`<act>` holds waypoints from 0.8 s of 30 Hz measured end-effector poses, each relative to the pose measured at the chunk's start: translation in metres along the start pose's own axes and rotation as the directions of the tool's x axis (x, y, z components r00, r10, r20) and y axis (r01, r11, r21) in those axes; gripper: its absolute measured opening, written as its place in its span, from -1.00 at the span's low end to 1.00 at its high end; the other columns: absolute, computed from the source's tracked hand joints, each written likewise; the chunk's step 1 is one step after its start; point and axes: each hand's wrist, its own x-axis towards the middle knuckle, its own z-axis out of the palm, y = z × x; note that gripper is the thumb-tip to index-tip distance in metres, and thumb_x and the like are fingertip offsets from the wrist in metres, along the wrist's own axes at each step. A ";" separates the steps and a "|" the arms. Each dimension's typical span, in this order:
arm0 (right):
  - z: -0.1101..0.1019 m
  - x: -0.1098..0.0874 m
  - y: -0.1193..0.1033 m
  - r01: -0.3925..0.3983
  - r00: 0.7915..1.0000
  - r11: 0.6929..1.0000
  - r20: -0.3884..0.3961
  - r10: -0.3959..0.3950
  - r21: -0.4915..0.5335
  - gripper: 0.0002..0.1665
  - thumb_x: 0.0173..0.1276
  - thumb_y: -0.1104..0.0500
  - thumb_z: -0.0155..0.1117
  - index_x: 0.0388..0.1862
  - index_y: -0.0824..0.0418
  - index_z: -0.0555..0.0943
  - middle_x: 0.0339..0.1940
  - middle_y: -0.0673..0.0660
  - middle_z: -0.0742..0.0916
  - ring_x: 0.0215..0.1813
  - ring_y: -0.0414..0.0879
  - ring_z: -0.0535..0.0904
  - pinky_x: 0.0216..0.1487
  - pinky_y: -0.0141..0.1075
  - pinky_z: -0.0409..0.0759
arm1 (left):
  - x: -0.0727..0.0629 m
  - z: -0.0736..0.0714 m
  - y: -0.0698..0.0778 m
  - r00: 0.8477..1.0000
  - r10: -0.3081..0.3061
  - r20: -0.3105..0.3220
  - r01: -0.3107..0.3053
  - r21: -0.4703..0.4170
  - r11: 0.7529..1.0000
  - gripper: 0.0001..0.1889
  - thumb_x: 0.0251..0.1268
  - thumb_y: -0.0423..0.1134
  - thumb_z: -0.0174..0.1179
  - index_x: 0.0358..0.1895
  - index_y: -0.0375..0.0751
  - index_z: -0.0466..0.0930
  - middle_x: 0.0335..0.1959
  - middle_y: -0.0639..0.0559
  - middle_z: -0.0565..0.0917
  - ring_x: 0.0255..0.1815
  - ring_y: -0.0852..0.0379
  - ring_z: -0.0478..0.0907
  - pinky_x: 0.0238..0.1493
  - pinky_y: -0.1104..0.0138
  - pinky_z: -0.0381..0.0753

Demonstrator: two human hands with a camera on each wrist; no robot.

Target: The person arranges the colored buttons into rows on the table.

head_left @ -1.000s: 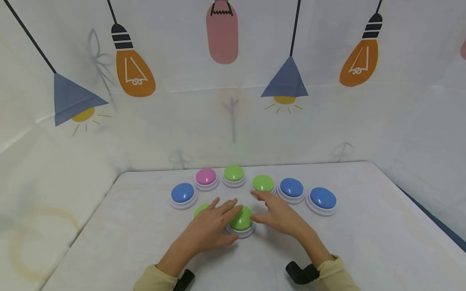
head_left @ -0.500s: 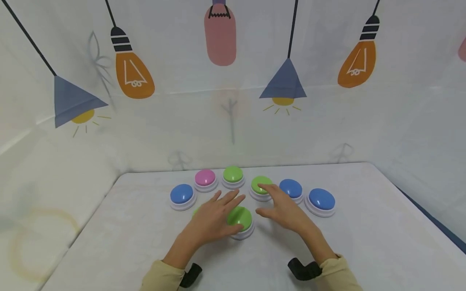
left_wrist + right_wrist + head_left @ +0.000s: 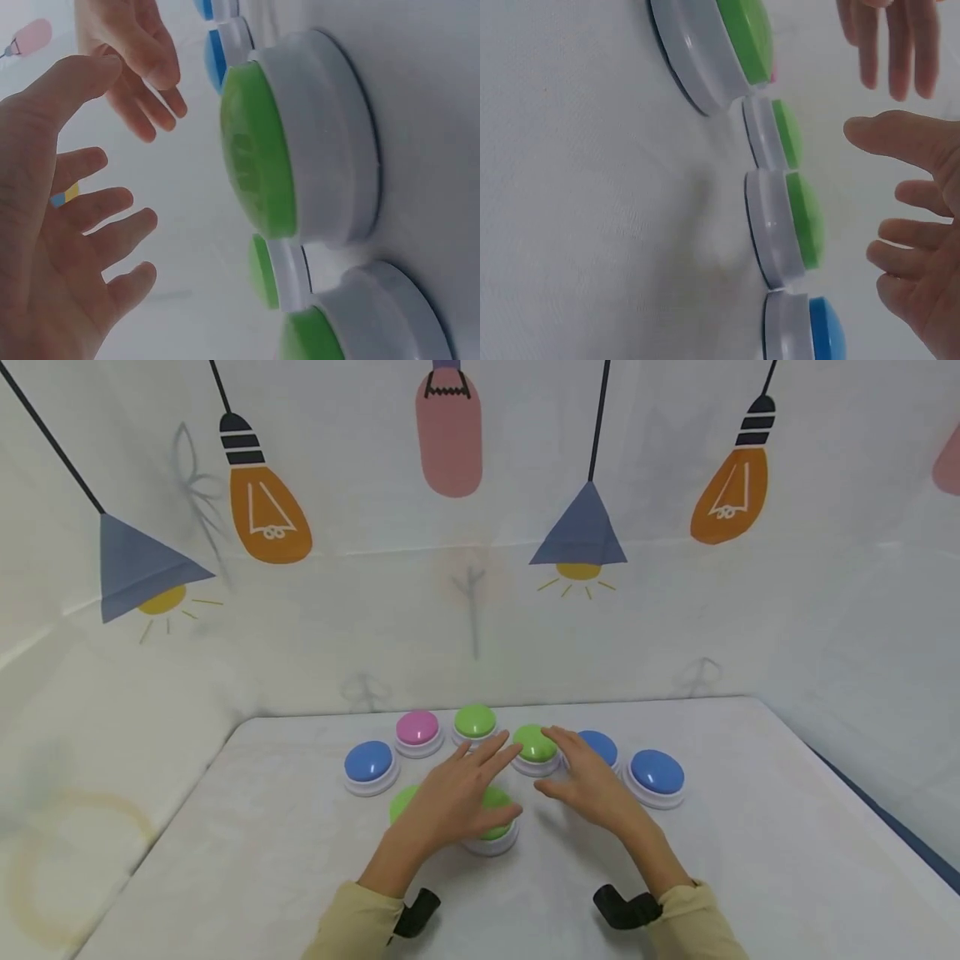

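Observation:
My left hand [image 3: 453,797] hovers with spread fingers over the two front push buttons. It partly hides a green button [image 3: 399,800] on the left and another green button [image 3: 491,843] under its thumb. In the left wrist view, a gap separates this hand [image 3: 75,217] from the nearest green dome [image 3: 259,150]. My right hand [image 3: 596,789], fingers loosely bent, is held above the white surface beside the back green button [image 3: 534,745] and covers part of a blue button [image 3: 598,748]. Neither hand holds anything; the right wrist view shows the right palm [image 3: 945,277] apart from the buttons.
Around the hands, an arc of buttons on white bases includes a blue one [image 3: 367,762], a pink one [image 3: 417,729], a green one [image 3: 475,721] and a blue one [image 3: 657,772]. White cloth with printed lamps [image 3: 579,531] hangs behind the white table [image 3: 225,877].
The left hand has risen and moved forward and right, its thumb now over the front green button. My right hand has shifted right and forward, away from that button. The buttons stay put.

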 end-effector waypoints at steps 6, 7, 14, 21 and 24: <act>0.002 0.005 0.008 0.014 1.000 1.000 -0.019 -0.014 -0.004 -0.09 0.27 0.12 0.41 0.52 0.28 0.22 0.52 0.35 0.31 0.51 0.31 0.20 0.41 0.25 0.26 | 0.013 0.002 0.001 1.000 -0.001 -0.019 0.001 -0.008 1.000 -0.22 0.23 0.15 0.30 0.47 -0.07 0.32 0.50 -0.10 0.31 0.46 -0.03 0.32 0.48 0.02 0.24; 0.003 0.005 0.009 0.014 1.000 1.000 -0.021 -0.014 -0.006 -0.09 0.27 0.13 0.41 0.52 0.29 0.22 0.52 0.36 0.30 0.51 0.32 0.19 0.41 0.25 0.26 | 0.015 0.003 0.001 1.000 -0.003 -0.016 0.003 -0.005 1.000 -0.22 0.24 0.14 0.29 0.47 -0.07 0.31 0.50 -0.10 0.31 0.47 -0.03 0.31 0.48 0.02 0.24; 0.004 0.011 0.018 0.028 0.998 0.998 -0.047 -0.031 -0.053 -0.07 0.25 0.15 0.44 0.51 0.32 0.22 0.51 0.39 0.30 0.50 0.33 0.20 0.38 0.25 0.30 | 0.028 0.010 -0.004 0.998 -0.048 0.040 0.049 -0.023 0.999 -0.20 0.26 0.15 0.27 0.51 -0.04 0.25 0.54 -0.10 0.24 0.52 -0.03 0.23 0.50 0.03 0.21; 0.011 0.021 0.023 0.033 0.998 0.996 -0.059 -0.037 -0.080 -0.06 0.22 0.13 0.46 0.51 0.29 0.24 0.51 0.38 0.30 0.50 0.36 0.19 0.36 0.28 0.32 | 0.041 0.019 -0.010 0.993 -0.092 0.075 0.097 -0.079 0.992 -0.21 0.27 0.15 0.25 0.52 -0.01 0.23 0.55 -0.09 0.22 0.48 -0.05 0.29 0.50 -0.01 0.19; 0.015 0.026 0.025 0.016 0.999 0.995 -0.049 -0.020 -0.094 -0.04 0.22 0.09 0.47 0.52 0.27 0.24 0.52 0.36 0.30 0.52 0.39 0.14 0.44 0.27 0.18 | 0.045 0.023 -0.012 0.993 -0.090 0.083 0.097 -0.093 0.991 -0.22 0.25 0.13 0.27 0.51 -0.03 0.25 0.53 -0.11 0.24 0.45 -0.07 0.34 0.49 -0.04 0.21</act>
